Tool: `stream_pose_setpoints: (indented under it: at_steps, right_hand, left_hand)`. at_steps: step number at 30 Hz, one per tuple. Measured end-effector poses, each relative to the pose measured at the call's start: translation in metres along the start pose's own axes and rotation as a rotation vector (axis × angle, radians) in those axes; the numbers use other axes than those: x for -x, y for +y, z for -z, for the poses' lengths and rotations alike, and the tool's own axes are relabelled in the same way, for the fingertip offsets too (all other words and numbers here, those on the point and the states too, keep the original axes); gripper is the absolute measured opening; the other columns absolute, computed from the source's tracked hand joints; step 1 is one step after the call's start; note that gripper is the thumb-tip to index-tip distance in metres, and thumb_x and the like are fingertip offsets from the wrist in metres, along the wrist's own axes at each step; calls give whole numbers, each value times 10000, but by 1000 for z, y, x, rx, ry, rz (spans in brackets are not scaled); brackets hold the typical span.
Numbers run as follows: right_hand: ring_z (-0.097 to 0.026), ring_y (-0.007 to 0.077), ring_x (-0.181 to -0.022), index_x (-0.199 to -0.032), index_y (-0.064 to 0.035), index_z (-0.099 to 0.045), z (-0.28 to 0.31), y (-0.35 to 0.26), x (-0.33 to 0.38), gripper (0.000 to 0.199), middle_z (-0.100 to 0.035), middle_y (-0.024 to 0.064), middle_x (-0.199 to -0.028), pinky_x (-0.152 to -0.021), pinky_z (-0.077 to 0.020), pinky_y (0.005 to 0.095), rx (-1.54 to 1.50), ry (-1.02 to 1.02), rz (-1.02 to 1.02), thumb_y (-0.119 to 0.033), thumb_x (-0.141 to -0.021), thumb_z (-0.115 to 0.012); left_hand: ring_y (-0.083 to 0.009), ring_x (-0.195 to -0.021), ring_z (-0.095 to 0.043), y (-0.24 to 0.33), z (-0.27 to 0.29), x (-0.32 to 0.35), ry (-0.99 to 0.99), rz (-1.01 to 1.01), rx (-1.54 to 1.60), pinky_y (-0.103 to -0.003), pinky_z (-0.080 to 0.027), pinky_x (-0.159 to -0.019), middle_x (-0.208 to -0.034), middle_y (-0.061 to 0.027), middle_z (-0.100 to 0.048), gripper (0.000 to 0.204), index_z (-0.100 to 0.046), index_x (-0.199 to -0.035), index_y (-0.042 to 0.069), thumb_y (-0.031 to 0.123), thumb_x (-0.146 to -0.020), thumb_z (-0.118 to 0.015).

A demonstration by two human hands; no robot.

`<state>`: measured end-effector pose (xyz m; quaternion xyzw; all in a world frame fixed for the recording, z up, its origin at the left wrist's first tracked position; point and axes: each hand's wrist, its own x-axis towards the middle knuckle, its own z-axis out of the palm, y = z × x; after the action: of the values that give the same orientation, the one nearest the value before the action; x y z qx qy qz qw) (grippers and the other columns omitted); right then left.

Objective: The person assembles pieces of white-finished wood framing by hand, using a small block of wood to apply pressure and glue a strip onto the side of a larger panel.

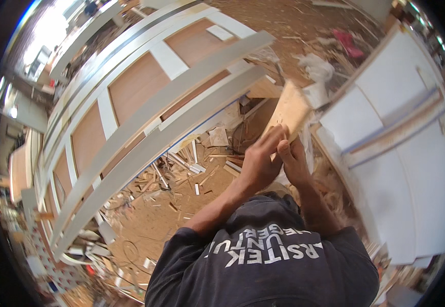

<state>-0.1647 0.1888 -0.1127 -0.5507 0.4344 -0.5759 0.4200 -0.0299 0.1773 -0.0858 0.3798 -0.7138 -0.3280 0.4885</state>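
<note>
A pale wooden board rises in front of my chest, tilted away from me. My left hand grips its lower left side, fingers bent over the near face. Close beside it, my right hand is closed on the lower end, its thumb pointing up and its other fingers partly hidden. The two hands almost touch. Little dark marks show on the board's face just above the left fingers.
Left of me lies a large white panelled frame with brown insets and long grey-white rails. White panels lean on the right. Wood offcuts litter the brown floor; crumpled clear plastic lies ahead.
</note>
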Motion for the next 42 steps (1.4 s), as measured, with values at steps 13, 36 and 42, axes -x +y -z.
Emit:
stream_pose_setpoints:
  at_steps: [13, 36, 42]
  right_hand:
    - [-730, 286, -999, -1363, -75, -646, -7, 57, -260, 528, -746, 160, -1093, -853, -568, 385, 659, -788, 509, -129, -843, -720]
    - [-689, 354, -638, -1460, -62, -497, -321, 159, -240, 659, -690, 165, -794, -614, -554, 468, 766, -1772, 937, -109, -815, -623]
    - [-697, 321, -632, -1489, -67, -483, -333, 153, -220, 685, -679, 134, -782, -597, -553, 439, 789, -1899, 972, -128, -823, -631]
  left_hand:
    - [-233, -1098, -640, -140, 72, 32, 875, 711, 190, -362, -514, -964, -1173, -135, -669, 474, -566, -1369, 13, 212, -967, -719]
    - [-377, -1358, -538, -185, 162, 55, 745, 949, -919, -466, -409, -1138, -1407, -197, -608, 595, -601, -1330, -15, 3, -743, -695]
    - [-335, -1348, -555, -180, 146, 77, 784, 1037, -937, -438, -417, -1108, -1407, -163, -622, 599, -617, -1331, -6, 39, -738, -683]
